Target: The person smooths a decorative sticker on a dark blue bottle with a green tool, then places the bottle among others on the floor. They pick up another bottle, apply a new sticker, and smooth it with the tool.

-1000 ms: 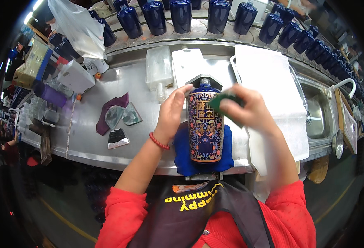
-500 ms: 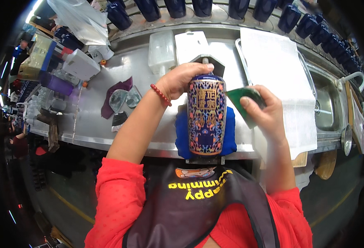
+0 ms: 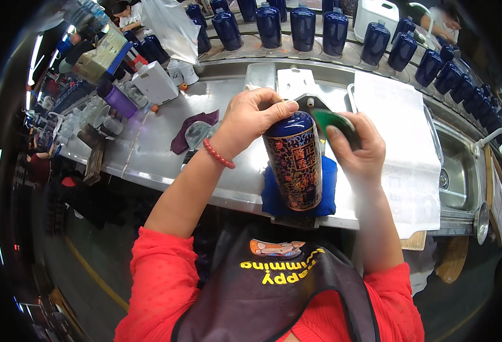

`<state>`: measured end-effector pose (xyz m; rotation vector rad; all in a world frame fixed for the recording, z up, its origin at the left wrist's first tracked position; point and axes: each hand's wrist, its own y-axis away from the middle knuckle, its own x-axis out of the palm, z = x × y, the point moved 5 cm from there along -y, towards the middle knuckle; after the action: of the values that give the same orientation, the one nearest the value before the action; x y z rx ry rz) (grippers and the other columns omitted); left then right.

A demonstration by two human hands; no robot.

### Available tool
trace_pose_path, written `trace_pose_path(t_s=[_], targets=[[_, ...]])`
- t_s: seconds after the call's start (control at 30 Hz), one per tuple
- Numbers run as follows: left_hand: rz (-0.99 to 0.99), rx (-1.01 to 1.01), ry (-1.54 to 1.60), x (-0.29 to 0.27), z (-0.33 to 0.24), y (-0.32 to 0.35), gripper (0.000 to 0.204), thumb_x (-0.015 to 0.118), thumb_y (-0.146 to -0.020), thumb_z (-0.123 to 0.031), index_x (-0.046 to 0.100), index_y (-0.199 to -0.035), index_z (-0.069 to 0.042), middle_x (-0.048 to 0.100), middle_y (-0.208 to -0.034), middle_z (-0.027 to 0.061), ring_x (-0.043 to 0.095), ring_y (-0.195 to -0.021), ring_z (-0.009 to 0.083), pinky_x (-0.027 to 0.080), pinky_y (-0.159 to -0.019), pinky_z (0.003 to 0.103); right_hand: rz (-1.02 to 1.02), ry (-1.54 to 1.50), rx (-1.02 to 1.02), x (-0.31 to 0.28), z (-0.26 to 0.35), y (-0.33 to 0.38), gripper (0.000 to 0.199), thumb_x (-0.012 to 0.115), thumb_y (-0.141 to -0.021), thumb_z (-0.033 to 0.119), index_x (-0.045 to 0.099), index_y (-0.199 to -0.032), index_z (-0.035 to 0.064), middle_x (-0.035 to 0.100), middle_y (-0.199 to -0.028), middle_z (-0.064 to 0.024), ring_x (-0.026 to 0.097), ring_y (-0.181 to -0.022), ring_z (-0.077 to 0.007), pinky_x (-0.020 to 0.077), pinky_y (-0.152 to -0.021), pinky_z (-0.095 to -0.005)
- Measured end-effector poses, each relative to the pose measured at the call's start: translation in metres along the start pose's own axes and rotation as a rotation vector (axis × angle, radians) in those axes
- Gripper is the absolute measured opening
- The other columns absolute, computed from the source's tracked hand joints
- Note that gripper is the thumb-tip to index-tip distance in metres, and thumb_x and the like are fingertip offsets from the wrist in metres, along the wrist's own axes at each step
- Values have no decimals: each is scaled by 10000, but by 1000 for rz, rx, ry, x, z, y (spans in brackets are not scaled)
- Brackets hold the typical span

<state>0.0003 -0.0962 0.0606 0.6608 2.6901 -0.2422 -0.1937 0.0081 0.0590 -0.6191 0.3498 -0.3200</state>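
A dark blue bottle [image 3: 294,165] with a colourful floral pattern and gold lettering around its body leans, base toward me, on a blue cloth pad [image 3: 329,185]. My left hand [image 3: 253,118] is closed around the bottle's neck end, hiding the mouth. Just beyond the shoulder, a grey metal bracket with a small peg [image 3: 311,102] shows, apart from the bottle. Pinched between thumb and fingers of my right hand [image 3: 360,142] is a flat green scraper [image 3: 328,119], its edge close to the bottle's right shoulder.
Several plain dark blue bottles [image 3: 303,28] stand along a curved conveyor at the back. White sheets [image 3: 399,154] cover the steel counter to the right, beside a sink [image 3: 456,185]. Purple cloth [image 3: 189,134] lies left. Two other people [image 3: 128,16] appear at the far edges.
The bottle's neck end has come up off the bracket's peg, and the bottle now tilts and has turned slightly. My right hand keeps the scraper beside it. The view has shifted.
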Motion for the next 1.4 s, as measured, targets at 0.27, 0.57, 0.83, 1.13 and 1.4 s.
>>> trace_pose_path(t_s=[0.27, 0.57, 0.83, 1.13, 1.4], targets=[[-27, 71, 8, -13, 13, 11, 248, 719, -961, -298, 735, -939, -51, 652, -827, -44, 552, -767, 30, 444, -714, 203, 487, 114, -390, 29, 42, 62, 315, 795, -748, 51, 717, -1053, 76, 592, -839, -56, 601, -756, -235, 463, -735, -383], [34, -115, 173, -33, 65, 9, 224, 675, -975, -312, 715, -1044, -103, 638, -855, -79, 487, -719, 14, 387, -668, 203, 208, 240, -425, -10, -1, 121, 455, 761, -627, -76, 751, -1054, 80, 599, -931, -76, 563, -793, -239, 443, -691, -352], [36, -85, 254, -37, 61, 33, 215, 677, -997, -290, 673, -1035, -78, 577, -817, -85, 420, -654, 3, 333, -587, 181, 299, -227, 206, -25, -23, 147, 158, 726, -876, 56, 704, -1030, 33, 663, -1017, -73, 629, -837, -177, 499, -715, -309], [-201, 8, 156, -35, 52, 69, 259, 691, -1001, -308, 650, -906, -71, 584, -772, -82, 421, -630, -12, 312, -555, 184, 370, -724, 671, -12, -36, 169, 227, 656, -994, 153, 629, -1177, 21, 549, -1444, -97, 552, -1031, -88, 483, -860, -264], [-130, 45, 155, -27, 48, 85, 241, 620, -1046, -285, 664, -1079, -50, 636, -910, -42, 551, -780, 16, 456, -683, 178, 228, -949, 753, -11, -40, 163, 143, 625, -992, 88, 615, -1119, 22, 532, -1485, -141, 529, -1250, -155, 437, -1043, -321]])
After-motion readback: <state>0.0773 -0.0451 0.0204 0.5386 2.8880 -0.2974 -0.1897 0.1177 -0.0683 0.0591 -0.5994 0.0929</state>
